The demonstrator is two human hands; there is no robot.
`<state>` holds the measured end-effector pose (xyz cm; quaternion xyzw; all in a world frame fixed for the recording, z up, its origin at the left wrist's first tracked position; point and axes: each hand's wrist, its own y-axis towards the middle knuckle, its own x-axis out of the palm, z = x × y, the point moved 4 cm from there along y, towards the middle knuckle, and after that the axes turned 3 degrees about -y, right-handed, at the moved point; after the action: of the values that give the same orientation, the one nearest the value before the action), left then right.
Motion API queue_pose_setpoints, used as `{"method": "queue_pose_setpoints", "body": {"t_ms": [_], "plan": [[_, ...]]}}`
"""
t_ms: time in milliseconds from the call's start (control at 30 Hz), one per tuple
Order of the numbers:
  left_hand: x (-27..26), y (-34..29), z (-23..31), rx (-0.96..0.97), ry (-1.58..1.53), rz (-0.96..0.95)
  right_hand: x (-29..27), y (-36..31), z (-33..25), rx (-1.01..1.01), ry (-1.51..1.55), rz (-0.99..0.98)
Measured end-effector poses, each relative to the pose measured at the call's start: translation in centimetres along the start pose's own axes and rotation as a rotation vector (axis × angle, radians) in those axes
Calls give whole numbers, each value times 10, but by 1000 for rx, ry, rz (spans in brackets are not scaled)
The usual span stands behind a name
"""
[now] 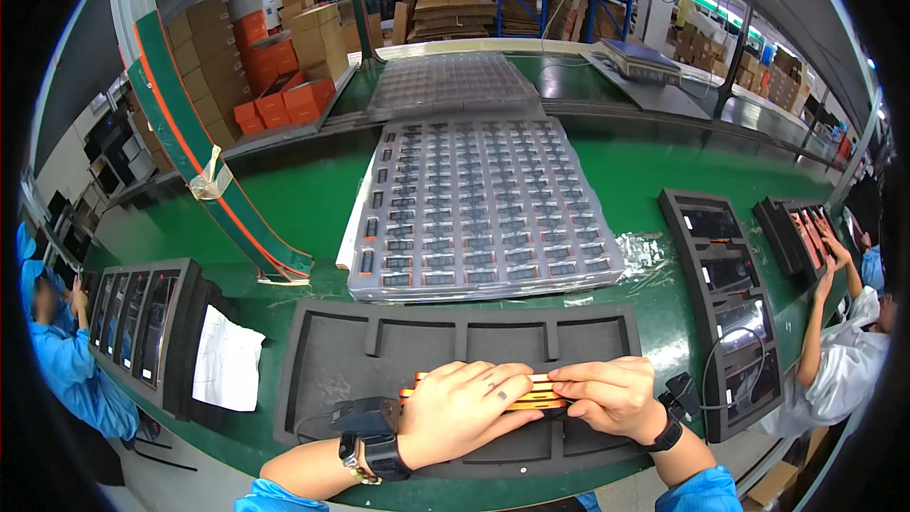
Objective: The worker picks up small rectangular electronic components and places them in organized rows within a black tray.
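Over a black foam tray (pixel 332 360) I hold a small stack of thin orange-edged slabs (pixel 531 404), which look like phone frames. My left hand (pixel 464 406) lies over the stack's left part, its fingers closed on it. At the other end my right hand (pixel 611 398) pinches the slabs between thumb and fingers. Most of the stack's upper face is hidden under my hands. The foam tray has shallow compartments, and its middle is partly covered by my hands.
Beyond the foam lies a clear plastic tray (pixel 474 209) filled with rows of small dark parts. Foam trays with dark panels stand left (pixel 142 322) and right (pixel 725 294). White paper (pixel 227 360) lies at left. Co-workers in blue (pixel 71 360) and white (pixel 839 360) sit at either side.
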<state>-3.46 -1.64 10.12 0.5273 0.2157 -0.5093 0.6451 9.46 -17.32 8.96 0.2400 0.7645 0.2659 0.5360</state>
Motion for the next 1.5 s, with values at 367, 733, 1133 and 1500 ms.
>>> {"method": "queue_pose_setpoints", "body": {"t_ms": [367, 733, 1133, 1500], "plan": [[9, -7, 5, -74, 69, 70, 14, 15, -14, 680, 804, -218], [17, -9, 20, 179, 166, 228, 14, 25, -28, 484, 409, -148], [17, -12, 19, 267, 210, 255, 11, 19, -25, 494, 588, -216], [20, -12, 18, 322, 224, 226, 13, 14, -19, 558, 758, -242]]}}
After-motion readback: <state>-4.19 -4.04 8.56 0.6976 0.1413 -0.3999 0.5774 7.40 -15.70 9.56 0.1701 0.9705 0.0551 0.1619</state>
